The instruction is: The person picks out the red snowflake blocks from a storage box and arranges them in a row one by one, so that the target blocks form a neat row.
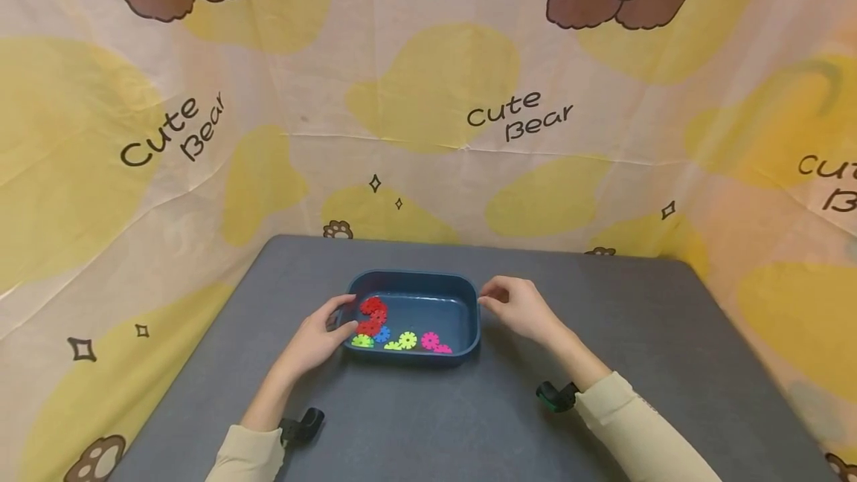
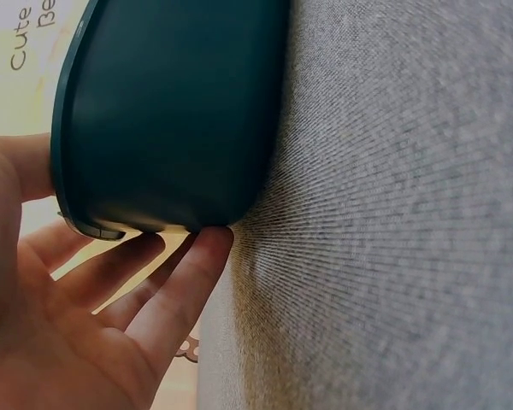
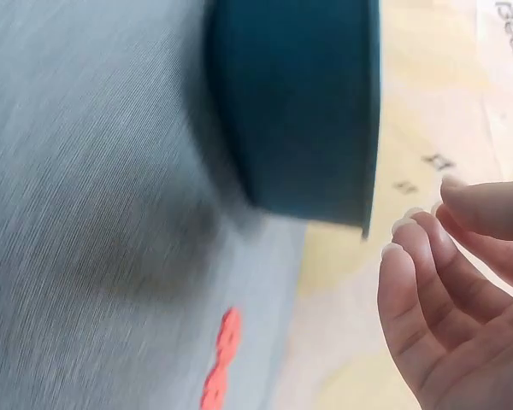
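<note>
Discs with notched edges lie in our blue tray [image 1: 428, 309], which stands flat near the middle of the grey table [image 1: 428, 422]: red ones [image 1: 378, 316] bunched toward the left end, a blue one [image 1: 382, 334] just beside them, yellow-green ones [image 1: 408, 340] and pink ones [image 1: 430, 340] along the near side. Our left hand [image 1: 318, 336] grips the tray's left end, thumb at the rim and fingers against the outer wall. Our right hand [image 1: 525, 309] hangs just beyond the right end, fingers loosely curved, holding nothing that we can see.

To steady it well, we judge that the left grip should be firm but light, so the tray neither skids nor tips. Thin as they look, the discs probably ask for a fingertip pinch at the edge.

Only the head view gives us the tray's contents; both wrist views meet its outside. The right wrist view adds a gap between our right fingertips and the tray, and a red strip [image 3: 221, 359] on the table, which the head view hides; whether it is linked discs we cannot tell
</note>
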Tool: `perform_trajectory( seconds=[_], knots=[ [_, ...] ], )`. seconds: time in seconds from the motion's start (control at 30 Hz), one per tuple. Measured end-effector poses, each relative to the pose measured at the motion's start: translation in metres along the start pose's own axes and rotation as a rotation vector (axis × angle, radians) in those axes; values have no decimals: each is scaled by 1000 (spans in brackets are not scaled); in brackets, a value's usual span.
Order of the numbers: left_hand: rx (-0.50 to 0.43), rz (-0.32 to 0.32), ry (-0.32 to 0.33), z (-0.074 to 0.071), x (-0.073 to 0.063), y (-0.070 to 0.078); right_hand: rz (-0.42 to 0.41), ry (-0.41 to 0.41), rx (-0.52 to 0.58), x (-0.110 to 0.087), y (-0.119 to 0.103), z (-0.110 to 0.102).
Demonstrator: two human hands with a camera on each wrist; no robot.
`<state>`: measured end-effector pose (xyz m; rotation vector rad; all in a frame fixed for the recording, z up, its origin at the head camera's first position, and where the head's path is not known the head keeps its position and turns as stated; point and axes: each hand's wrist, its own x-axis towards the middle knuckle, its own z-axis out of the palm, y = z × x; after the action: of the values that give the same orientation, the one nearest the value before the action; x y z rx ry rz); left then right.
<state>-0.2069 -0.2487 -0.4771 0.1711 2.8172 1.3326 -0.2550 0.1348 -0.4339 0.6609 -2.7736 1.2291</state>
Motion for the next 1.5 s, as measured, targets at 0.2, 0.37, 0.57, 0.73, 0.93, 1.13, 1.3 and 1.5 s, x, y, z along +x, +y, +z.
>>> perform_trajectory(
  seconds=[0.2, 0.37, 0.57, 0.73, 0.93, 1.13, 1.3, 1.5],
  knots=[
    [1, 12, 1, 1, 2, -1, -29, -39, 37, 5, -20, 14],
    [-2, 11, -1, 1, 3, -1, -42, -68, 46, 10, -33, 27],
    [-9, 17, -12, 1, 4, 0, -56, -100, 62, 17, -47, 42],
    [-14, 21, -14, -2, 4, -1, -77, -140, 11, 24, -59, 56],
    [-10, 11, -11, -4, 4, -1, -110, -171, -21, 31, -68, 72],
    [-22, 12, -19, -2, 5, -1, -106, -177, -18, 40, -71, 90],
    [-30, 7, -13, -2, 5, -3, -90, -206, -10, 49, -74, 105],
    [-23, 0, -23, 0, 5, -3, -107, -226, -17, 55, -75, 120]
  ],
)
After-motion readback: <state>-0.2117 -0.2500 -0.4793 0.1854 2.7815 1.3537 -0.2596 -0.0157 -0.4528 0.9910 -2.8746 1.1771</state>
